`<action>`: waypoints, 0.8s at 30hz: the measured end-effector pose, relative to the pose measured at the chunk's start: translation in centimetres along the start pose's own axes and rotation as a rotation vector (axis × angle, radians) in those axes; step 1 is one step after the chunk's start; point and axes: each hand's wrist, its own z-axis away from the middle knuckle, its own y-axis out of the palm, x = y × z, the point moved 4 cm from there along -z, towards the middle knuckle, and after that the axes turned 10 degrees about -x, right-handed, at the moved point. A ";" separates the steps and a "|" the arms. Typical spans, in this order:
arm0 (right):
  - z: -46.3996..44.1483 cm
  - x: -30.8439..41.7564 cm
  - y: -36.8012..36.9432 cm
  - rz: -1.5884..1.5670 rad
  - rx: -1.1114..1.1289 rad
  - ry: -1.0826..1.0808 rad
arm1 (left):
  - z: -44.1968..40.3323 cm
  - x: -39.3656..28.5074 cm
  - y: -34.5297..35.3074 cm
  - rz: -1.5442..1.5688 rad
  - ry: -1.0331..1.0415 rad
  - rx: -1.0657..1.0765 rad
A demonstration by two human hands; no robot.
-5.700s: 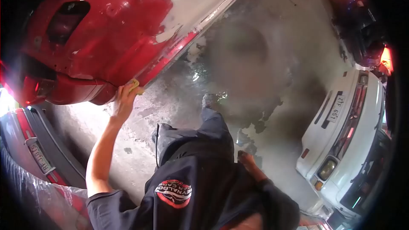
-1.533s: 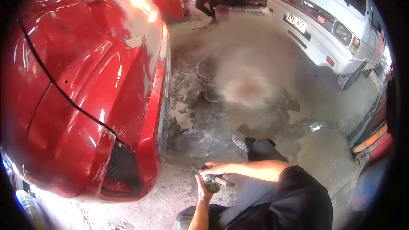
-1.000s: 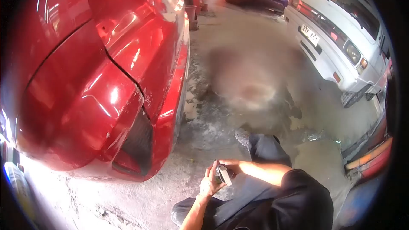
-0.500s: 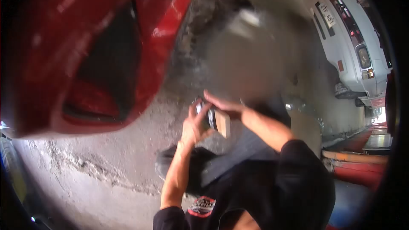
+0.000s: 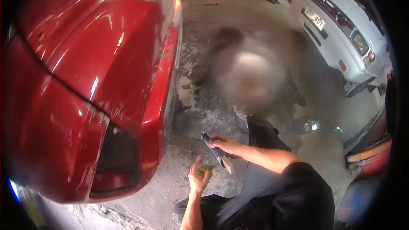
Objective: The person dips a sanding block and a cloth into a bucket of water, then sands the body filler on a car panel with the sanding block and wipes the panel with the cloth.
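Note:
My right hand (image 5: 226,145) grips a dark, flat tool (image 5: 216,151) with a pale wooden-looking block (image 5: 227,164) at its lower end. Below and to the left of it, my left hand (image 5: 198,178) holds a small yellow-green pad (image 5: 205,170) between thumb and fingers. The two hands are apart, over the floor in front of my bent legs. To their left stands a red car (image 5: 123,59), with a dark opening (image 5: 117,162) at its near corner. Neither hand touches the car.
A white vehicle (image 5: 336,30) stands at the upper right. Wet patches mark the concrete floor (image 5: 191,119). An orange bar (image 5: 370,151) and a red object (image 5: 377,164) lie along the right edge. A blurred area covers the middle of the view.
My hands, together around the tool half a second ago, have separated; the pad now shows in my left hand. The view has tilted up, showing more of the red car.

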 end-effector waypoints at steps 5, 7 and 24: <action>-4.0 2.0 -0.5 0.251 -0.069 -0.129 | -0.9 5.6 2.4 0.689 -0.581 -0.179; -5.6 2.4 -1.0 0.286 -0.070 -0.131 | -1.6 5.9 3.2 1.056 -0.856 -0.178; -8.2 16.5 -6.2 0.753 0.404 -0.339 | -43.4 -26.9 26.4 0.002 0.243 0.039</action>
